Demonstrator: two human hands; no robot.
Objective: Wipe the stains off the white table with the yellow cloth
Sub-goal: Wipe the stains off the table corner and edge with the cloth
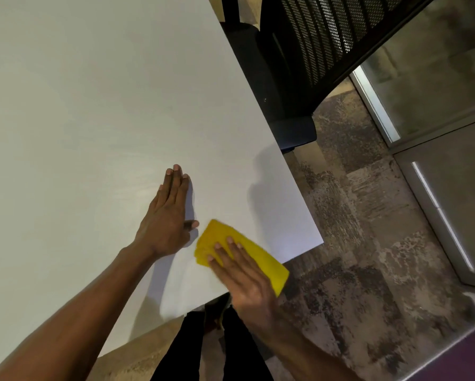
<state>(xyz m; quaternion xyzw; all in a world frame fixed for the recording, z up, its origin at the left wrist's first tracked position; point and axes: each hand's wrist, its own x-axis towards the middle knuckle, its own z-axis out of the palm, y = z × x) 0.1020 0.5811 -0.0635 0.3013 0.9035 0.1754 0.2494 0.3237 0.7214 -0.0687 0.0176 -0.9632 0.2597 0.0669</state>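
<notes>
The white table (93, 105) fills the left and middle of the head view. A folded yellow cloth (217, 237) lies on it close to the near edge, its right end hanging past that edge. My right hand (244, 279) presses flat on top of the cloth, fingers spread. My left hand (167, 215) rests flat on the bare tabletop just left of the cloth, fingers together and holding nothing. No distinct stain shows on the surface; only faint streaks are visible.
A black mesh office chair (308, 50) stands against the table's right edge. The table corner (320, 242) is right of the cloth. Patterned carpet (368, 243) and a glass partition (437, 105) lie to the right. My dark trouser legs (192, 347) are below the near edge.
</notes>
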